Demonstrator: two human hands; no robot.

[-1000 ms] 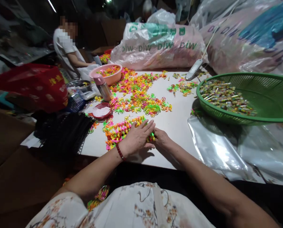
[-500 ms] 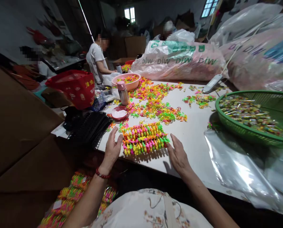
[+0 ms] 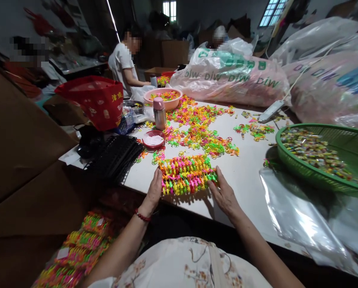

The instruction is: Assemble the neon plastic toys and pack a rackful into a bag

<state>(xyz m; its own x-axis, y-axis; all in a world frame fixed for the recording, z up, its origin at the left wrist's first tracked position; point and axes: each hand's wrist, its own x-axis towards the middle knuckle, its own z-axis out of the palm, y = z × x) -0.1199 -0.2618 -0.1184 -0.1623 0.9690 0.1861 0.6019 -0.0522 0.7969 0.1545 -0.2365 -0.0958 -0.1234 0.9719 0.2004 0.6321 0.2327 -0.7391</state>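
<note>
Between my hands is a rack of small bright plastic toys (image 3: 187, 175), packed in rows of pink, yellow, orange and green. It sits just over the table's near edge, with a shadow below. My left hand (image 3: 153, 189) presses against its left end, fingers together. At the right end, my right hand (image 3: 225, 196) grips with thumb in front and fingers behind. Beyond the rack spreads a heap of loose plastic toys (image 3: 197, 130). A stack of black plastic frames (image 3: 114, 160) lies to the left, near a small red basket (image 3: 154, 140) with white contents.
A green basket (image 3: 319, 170) of small wrapped pieces stands right, above clear plastic bags (image 3: 299, 212). A thermos (image 3: 159, 114), a pink basin (image 3: 167, 105) and a red bag (image 3: 91, 104) are farther back. Packed toy bundles (image 3: 83, 244) lie low left. A co-worker (image 3: 123, 68) sits beyond.
My left hand has moved right and closed onto the left end of the toy rack. My right hand now grips the other end. The view has shifted slightly.
</note>
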